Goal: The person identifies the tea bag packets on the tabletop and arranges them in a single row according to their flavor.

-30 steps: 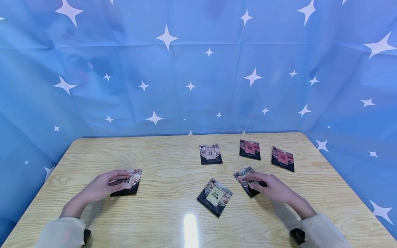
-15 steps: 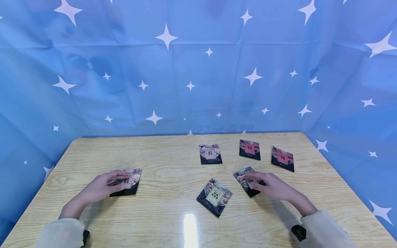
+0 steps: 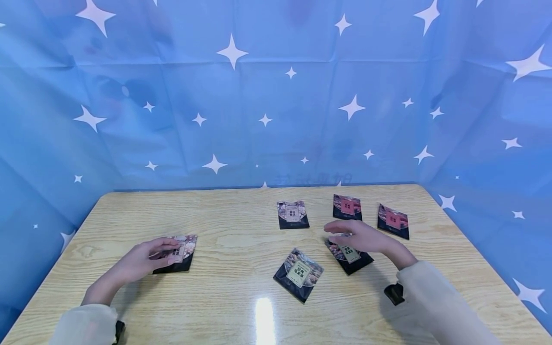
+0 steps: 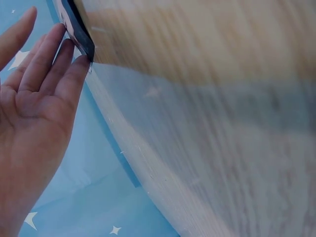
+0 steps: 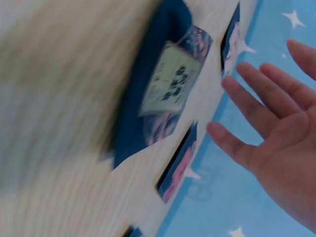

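My left hand (image 3: 140, 258) rests on a flat black packet with a pale pink label (image 3: 189, 247) at the table's left. In the left wrist view its fingers are nearly straight, their tips at the packet's edge (image 4: 79, 32). Over on the right, my right hand (image 3: 362, 237) hovers above a black packet with a pale green label (image 3: 351, 256), hiding part of its top side. The right wrist view shows this hand (image 5: 281, 123) with spread fingers, holding nothing, apart from the green-label packet (image 5: 170, 81).
A second green-label packet (image 3: 298, 274) lies left of the right hand. Farther back are another pink-label packet (image 3: 293, 215) and two red-label packets (image 3: 347, 207) (image 3: 393, 219). A blue star-patterned curtain (image 3: 258, 96) stands behind the wooden table (image 3: 224, 297).
My right hand has lifted off the green-label packet and moved back and slightly left, uncovering more of its label and lower edge. The left hand has stayed put.
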